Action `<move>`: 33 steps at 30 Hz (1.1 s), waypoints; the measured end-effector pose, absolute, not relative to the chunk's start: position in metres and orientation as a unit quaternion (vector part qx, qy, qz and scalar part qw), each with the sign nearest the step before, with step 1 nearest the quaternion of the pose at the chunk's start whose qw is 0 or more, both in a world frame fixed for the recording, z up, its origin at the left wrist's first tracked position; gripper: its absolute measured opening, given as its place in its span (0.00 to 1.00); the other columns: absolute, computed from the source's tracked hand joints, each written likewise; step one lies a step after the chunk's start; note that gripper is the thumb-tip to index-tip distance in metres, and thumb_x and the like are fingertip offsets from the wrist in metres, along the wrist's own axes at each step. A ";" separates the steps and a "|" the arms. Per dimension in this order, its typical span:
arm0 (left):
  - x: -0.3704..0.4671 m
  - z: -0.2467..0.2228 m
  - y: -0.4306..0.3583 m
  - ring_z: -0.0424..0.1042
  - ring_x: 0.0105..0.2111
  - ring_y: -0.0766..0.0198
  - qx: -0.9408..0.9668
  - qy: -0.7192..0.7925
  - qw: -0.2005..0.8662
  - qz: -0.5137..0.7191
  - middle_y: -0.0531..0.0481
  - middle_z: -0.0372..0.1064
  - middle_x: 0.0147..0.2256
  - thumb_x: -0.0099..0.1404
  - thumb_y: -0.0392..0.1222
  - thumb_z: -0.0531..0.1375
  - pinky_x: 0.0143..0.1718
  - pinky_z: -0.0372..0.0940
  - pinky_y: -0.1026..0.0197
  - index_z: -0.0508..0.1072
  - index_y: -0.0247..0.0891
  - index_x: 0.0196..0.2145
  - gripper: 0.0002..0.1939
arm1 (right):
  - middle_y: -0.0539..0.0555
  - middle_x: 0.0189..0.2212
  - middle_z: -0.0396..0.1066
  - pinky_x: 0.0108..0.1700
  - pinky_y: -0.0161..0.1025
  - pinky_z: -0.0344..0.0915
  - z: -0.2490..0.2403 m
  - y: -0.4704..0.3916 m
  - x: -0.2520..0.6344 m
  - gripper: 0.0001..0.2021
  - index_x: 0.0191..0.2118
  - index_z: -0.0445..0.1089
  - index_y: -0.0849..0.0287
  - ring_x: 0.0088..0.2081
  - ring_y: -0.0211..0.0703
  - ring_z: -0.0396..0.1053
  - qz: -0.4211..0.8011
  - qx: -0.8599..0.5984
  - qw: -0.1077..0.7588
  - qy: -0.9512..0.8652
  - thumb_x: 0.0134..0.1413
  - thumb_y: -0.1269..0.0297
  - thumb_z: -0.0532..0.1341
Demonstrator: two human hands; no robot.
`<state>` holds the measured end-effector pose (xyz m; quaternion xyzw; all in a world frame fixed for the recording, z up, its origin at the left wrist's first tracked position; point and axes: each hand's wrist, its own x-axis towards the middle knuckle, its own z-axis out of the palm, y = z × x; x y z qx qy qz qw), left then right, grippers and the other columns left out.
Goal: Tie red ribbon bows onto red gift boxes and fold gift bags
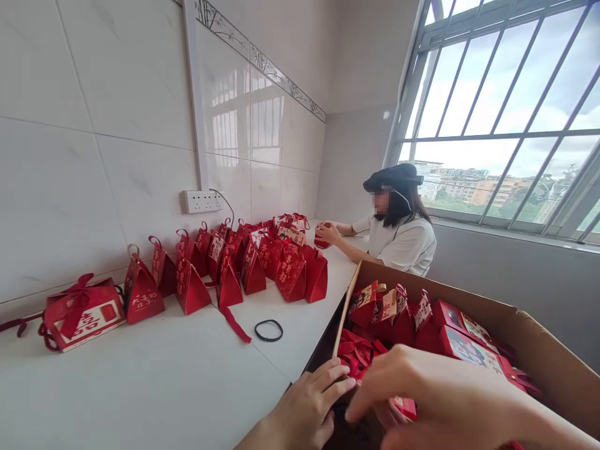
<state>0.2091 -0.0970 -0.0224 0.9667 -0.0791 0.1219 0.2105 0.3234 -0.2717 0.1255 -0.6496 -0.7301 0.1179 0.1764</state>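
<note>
My left hand point(314, 400) is at the near left corner of an open cardboard box point(539, 331), its fingers curled over the edge. My right hand point(417, 394) reaches over the box from the right. Its index finger points down and its other fingers are largely hidden, so whether it holds anything does not show. Beneath and beyond my hands, the box contains red gift boxes point(469, 350) with printed fronts, triangular red boxes point(403, 325) with ribbon loops, and a tangle of red ribbon point(357, 353).
On the white table point(154, 387) stand several triangular red gift boxes point(190, 287) and a house-shaped one point(89, 315). A black hair tie point(269, 330) and a red ribbon strip point(235, 326) lie nearby. Across the table, a person point(403, 231) holds a red item point(322, 240).
</note>
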 end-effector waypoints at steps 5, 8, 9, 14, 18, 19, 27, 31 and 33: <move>0.208 -0.019 -0.099 0.48 0.64 0.57 0.961 -0.092 0.228 0.129 0.46 0.54 0.62 0.56 0.30 0.52 0.58 0.59 0.51 0.56 0.40 0.59 0.32 | 0.50 0.26 0.73 0.32 0.35 0.64 0.141 -0.175 0.366 0.16 0.39 0.73 0.57 0.27 0.39 0.69 0.103 -0.694 0.249 -0.668 0.56 0.52 0.56; 0.207 -0.021 -0.098 0.47 0.64 0.59 0.955 -0.103 0.238 0.141 0.45 0.54 0.62 0.56 0.31 0.52 0.60 0.56 0.53 0.56 0.38 0.59 0.32 | 0.55 0.35 0.73 0.39 0.41 0.65 0.118 -0.124 0.407 0.14 0.37 0.70 0.59 0.32 0.43 0.70 -0.043 -0.738 0.349 -0.576 0.53 0.54 0.57; 0.207 -0.022 -0.098 0.47 0.64 0.59 0.956 -0.103 0.239 0.139 0.46 0.54 0.62 0.56 0.31 0.53 0.59 0.57 0.53 0.56 0.39 0.60 0.32 | 0.57 0.38 0.72 0.42 0.43 0.64 0.110 -0.108 0.419 0.14 0.37 0.68 0.59 0.35 0.45 0.70 -0.088 -0.748 0.372 -0.543 0.51 0.54 0.58; 0.207 -0.028 -0.097 0.51 0.63 0.57 0.961 -0.088 0.225 0.133 0.50 0.55 0.62 0.55 0.33 0.54 0.52 0.65 0.53 0.54 0.45 0.60 0.35 | 0.65 0.44 0.68 0.45 0.44 0.63 0.092 -0.055 0.453 0.19 0.43 0.63 0.63 0.43 0.51 0.68 -0.095 -0.798 0.367 -0.469 0.47 0.56 0.61; 0.208 -0.031 -0.097 0.52 0.62 0.56 0.961 -0.086 0.217 0.150 0.50 0.56 0.61 0.56 0.33 0.54 0.51 0.65 0.54 0.52 0.47 0.61 0.35 | 0.58 0.36 0.72 0.39 0.40 0.62 0.086 -0.049 0.459 0.11 0.39 0.64 0.60 0.38 0.48 0.70 -0.048 -0.825 0.322 -0.462 0.49 0.62 0.58; 0.208 -0.030 -0.096 0.53 0.62 0.56 0.961 -0.085 0.218 0.151 0.50 0.56 0.61 0.56 0.33 0.54 0.51 0.65 0.54 0.52 0.47 0.61 0.35 | 0.57 0.34 0.72 0.38 0.39 0.62 0.084 -0.050 0.460 0.10 0.38 0.65 0.60 0.37 0.47 0.70 -0.047 -0.828 0.323 -0.455 0.49 0.62 0.58; 0.208 -0.021 -0.099 0.52 0.62 0.55 0.955 -0.087 0.243 0.146 0.46 0.57 0.60 0.56 0.31 0.53 0.56 0.62 0.52 0.56 0.43 0.58 0.32 | 0.55 0.27 0.71 0.35 0.38 0.59 0.092 -0.095 0.477 0.10 0.30 0.67 0.58 0.30 0.44 0.67 -0.148 -0.788 0.425 -0.420 0.51 0.59 0.52; 0.205 -0.021 -0.102 0.58 0.59 0.57 0.930 -0.072 0.288 0.219 0.42 0.59 0.57 0.60 0.32 0.52 0.57 0.59 0.53 0.55 0.41 0.58 0.28 | 0.49 0.18 0.62 0.30 0.35 0.55 0.119 -0.129 0.459 0.14 0.25 0.62 0.57 0.23 0.39 0.59 -0.206 -0.730 0.494 -0.424 0.54 0.54 0.50; 0.200 -0.019 -0.098 0.62 0.55 0.57 0.895 -0.015 0.311 0.320 0.41 0.60 0.54 0.61 0.34 0.52 0.53 0.63 0.52 0.54 0.41 0.56 0.25 | 0.46 0.17 0.56 0.27 0.34 0.52 0.132 -0.143 0.440 0.17 0.22 0.58 0.56 0.22 0.36 0.54 -0.222 -0.696 0.515 -0.448 0.57 0.52 0.48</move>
